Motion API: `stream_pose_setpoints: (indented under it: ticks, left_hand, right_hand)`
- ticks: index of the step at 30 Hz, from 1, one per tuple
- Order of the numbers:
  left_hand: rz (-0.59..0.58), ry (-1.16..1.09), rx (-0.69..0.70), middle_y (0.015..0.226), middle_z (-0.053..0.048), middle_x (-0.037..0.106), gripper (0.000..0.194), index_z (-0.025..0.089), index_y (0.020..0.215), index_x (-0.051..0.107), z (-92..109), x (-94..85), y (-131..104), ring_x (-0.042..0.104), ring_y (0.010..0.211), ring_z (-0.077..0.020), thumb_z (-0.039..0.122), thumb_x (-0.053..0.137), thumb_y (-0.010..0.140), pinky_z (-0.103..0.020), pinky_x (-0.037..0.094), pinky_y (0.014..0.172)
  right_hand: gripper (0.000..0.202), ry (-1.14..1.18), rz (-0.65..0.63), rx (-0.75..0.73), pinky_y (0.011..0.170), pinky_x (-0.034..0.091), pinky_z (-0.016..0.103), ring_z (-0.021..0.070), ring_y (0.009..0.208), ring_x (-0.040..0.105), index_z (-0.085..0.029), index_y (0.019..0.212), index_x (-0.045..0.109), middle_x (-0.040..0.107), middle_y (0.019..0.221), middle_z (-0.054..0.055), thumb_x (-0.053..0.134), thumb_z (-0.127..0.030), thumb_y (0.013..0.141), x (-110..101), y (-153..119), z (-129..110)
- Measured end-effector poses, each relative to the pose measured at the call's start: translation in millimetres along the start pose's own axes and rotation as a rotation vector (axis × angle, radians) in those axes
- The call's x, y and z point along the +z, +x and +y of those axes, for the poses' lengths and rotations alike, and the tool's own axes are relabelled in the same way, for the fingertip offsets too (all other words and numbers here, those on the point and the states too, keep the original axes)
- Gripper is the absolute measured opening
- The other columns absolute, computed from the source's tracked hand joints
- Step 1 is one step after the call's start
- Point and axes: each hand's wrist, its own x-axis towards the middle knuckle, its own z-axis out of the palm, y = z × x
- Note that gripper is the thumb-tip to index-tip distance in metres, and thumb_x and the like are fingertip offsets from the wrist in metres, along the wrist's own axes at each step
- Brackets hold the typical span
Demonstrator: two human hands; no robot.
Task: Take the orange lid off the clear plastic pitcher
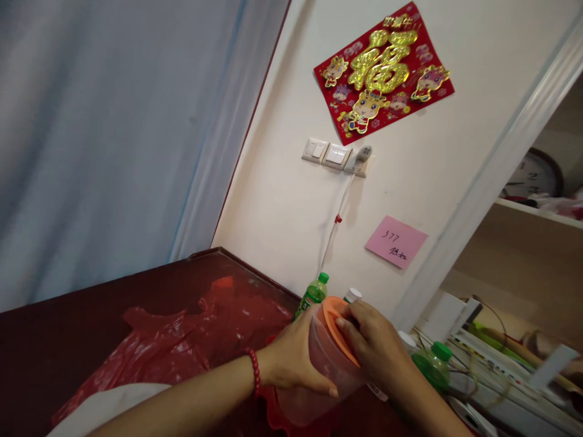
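A translucent plastic container (314, 391) with an orange lid (339, 328) is tilted near the bottom centre. My left hand (294, 358), with a red bead bracelet at the wrist, wraps round the container's side, thumb across its front. The fingers of my right hand (371, 340) are closed on the orange lid, which sits at the container's mouth. Beneath the container lies something red with a wavy edge, partly hidden.
A crumpled red plastic bag (182, 334) and a white object (109, 413) lie on the dark red table (40, 340). Behind my hands stands a green bottle (313, 292). Another green-capped bottle (432, 364) and a cluttered shelf are at the right.
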Motion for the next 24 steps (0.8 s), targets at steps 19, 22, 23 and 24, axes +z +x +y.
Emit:
stream_pose_setpoints:
  ticks: [19, 22, 23, 24]
  left_hand:
    - [0.129, 0.061, 0.003, 0.148, -0.012, 0.046, 0.118, 0.025, 0.146, 0.039, 4.0, 5.2, -3.8, 0.043, 0.137, -0.0363, 0.028, 0.097, 0.044, -0.053, 0.030, 0.119]
    - [0.137, 0.061, -0.023, 0.147, -0.011, 0.049, 0.117, 0.024, 0.143, 0.042, 3.9, 4.4, -3.6, 0.045, 0.135, -0.0362, 0.026, 0.097, 0.040, -0.053, 0.033, 0.118]
    - [0.136, 0.057, -0.033, 0.146, -0.011, 0.049, 0.117, 0.024, 0.143, 0.042, 4.2, 3.8, -3.3, 0.046, 0.135, -0.0363, 0.025, 0.098, 0.040, -0.053, 0.033, 0.118]
    - [0.134, 0.048, -0.039, 0.147, -0.012, 0.049, 0.117, 0.024, 0.143, 0.042, 4.5, 3.2, -2.9, 0.045, 0.135, -0.0366, 0.026, 0.098, 0.040, -0.054, 0.032, 0.118]
  right_hand:
    - [0.017, -0.070, -0.046, 0.090, 0.070, 0.032, 0.031, 0.0205, 0.078, 0.055, -0.022, 0.080, 0.053, 0.062, 0.085, 0.004, 0.050, -0.022, 0.098, -2.0, 16.2, -17.3]
    - [0.017, -0.104, -0.055, 0.104, 0.069, 0.031, 0.031, 0.0207, 0.078, 0.056, -0.021, 0.081, 0.053, 0.062, 0.086, 0.005, 0.051, -0.022, 0.098, -1.9, 18.5, -17.8]
    - [0.017, -0.116, -0.054, 0.113, 0.068, 0.031, 0.031, 0.0210, 0.078, 0.056, -0.021, 0.081, 0.054, 0.063, 0.086, 0.005, 0.051, -0.022, 0.098, -1.6, 19.2, -18.1]
    - [0.017, -0.128, -0.051, 0.124, 0.067, 0.030, 0.032, 0.0214, 0.078, 0.056, -0.021, 0.081, 0.054, 0.063, 0.086, 0.006, 0.051, -0.023, 0.098, -0.9, 19.9, -18.5]
